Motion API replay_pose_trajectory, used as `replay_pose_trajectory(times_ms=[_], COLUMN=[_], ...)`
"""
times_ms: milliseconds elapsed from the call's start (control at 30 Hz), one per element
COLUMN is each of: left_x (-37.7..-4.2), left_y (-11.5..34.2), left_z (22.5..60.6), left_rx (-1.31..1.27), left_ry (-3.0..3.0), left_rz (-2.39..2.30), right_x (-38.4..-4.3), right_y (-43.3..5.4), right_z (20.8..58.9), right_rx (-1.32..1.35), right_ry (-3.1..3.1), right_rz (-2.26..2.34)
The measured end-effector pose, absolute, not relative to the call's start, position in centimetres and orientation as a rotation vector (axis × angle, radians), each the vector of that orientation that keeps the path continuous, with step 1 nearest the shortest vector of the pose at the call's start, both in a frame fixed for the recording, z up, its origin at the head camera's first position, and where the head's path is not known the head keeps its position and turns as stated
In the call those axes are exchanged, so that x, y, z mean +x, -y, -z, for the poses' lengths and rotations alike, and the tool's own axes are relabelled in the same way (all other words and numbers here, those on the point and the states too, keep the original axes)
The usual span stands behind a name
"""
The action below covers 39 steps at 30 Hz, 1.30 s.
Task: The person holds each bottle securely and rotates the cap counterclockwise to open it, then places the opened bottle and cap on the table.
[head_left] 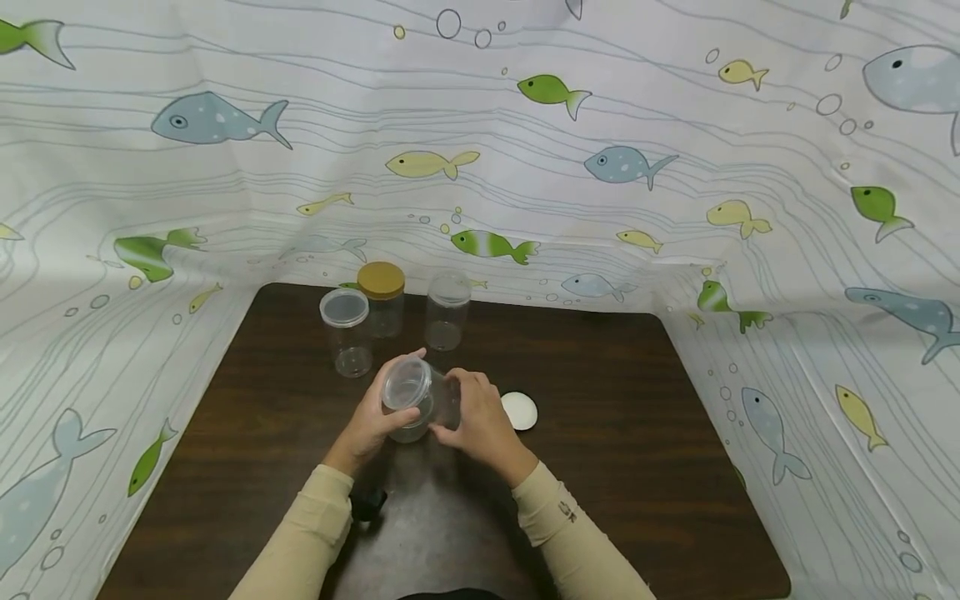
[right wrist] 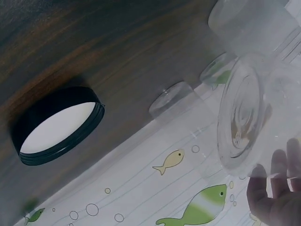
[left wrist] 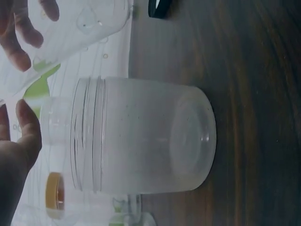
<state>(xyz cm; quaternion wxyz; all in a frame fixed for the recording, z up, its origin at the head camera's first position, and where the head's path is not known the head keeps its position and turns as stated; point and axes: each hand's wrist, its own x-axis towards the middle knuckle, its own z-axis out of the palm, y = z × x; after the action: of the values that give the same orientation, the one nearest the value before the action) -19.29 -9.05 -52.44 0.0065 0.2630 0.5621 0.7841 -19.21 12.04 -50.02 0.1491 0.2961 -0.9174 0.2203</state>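
Note:
Both hands hold one clear plastic jar tilted on its side, its round end turned to the upper left in the head view. My left hand grips the jar near that end, thumb across the front. At the other end, my right hand curls its fingers and thumb round the jar. Below the held jar, a wide clear jar stands upright on the table, its threaded rim without a lid. To the right of my right hand lies a black screw lid, its white inside facing up.
Behind the hands on the dark wooden table stand a clear jar with a translucent lid, a jar with a golden lid and another clear jar. A fish-patterned sheet surrounds the table's back and sides.

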Motion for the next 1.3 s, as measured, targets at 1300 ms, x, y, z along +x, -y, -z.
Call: replay_pose_trajectory(times_ms=[1300], left_x=[-18.8], left_y=[7.6], left_z=[52.0], left_rx=[0.674], left_ry=[-1.722], left_rz=[-2.588], right_x=[-18.8], right_y=[-11.0], right_z=[50.9], right_rx=[0.72], right_ry=[2.434], right_rz=[-0.551])
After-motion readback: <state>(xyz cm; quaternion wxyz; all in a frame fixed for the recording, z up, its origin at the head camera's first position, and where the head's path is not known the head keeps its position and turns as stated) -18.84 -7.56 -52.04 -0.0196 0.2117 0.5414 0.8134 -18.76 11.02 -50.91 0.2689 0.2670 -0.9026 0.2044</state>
